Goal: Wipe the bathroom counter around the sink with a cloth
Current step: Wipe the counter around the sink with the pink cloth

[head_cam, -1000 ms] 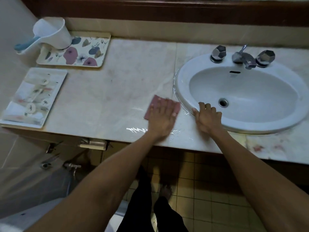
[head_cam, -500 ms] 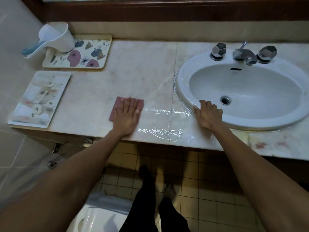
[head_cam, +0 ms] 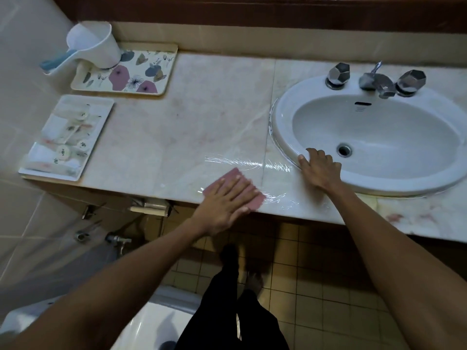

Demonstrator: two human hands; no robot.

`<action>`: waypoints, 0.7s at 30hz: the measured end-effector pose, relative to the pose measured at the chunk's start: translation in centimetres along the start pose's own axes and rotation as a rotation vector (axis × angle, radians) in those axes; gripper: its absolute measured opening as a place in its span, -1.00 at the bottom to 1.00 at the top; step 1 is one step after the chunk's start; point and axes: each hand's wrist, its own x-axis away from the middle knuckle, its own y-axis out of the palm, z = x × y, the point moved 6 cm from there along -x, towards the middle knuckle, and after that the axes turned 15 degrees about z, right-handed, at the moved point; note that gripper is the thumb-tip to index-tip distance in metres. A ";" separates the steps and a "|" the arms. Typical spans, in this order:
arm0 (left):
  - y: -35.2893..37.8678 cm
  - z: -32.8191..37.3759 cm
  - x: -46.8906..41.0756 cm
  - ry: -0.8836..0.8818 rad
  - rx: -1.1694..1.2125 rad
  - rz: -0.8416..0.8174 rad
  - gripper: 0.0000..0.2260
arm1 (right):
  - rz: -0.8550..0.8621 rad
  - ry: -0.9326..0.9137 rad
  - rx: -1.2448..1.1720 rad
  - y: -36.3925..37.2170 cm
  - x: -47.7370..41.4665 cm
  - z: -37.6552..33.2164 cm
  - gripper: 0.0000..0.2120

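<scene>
Cloth position changed: the flat pink rectangular cloth (head_cam: 233, 190) sat further left on the pale marble counter (head_cam: 202, 127) half a second ago, now it's back right, at the near edge, closer to the white oval ceramic sink (head_cam: 285, 117). Wet streaks (head_cam: 242, 163) now span cloth to sink rim. Left hand (head_cam: 223, 202) lies palm-down on the cloth, fingers extended and slightly spread, pressing rather than clutching. Right hand (head_cam: 319, 169) unmoved, flat on the sink's near-left rim, fingers open, holding nothing. Floral tray (head_cam: 149, 72) and white tray (head_cam: 101, 117) sit far left.
</scene>
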 end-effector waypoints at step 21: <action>3.0 6.4 -10.6 -0.297 0.161 0.116 -0.49 | -0.036 0.051 -0.048 -0.3 -0.4 0.0 -0.50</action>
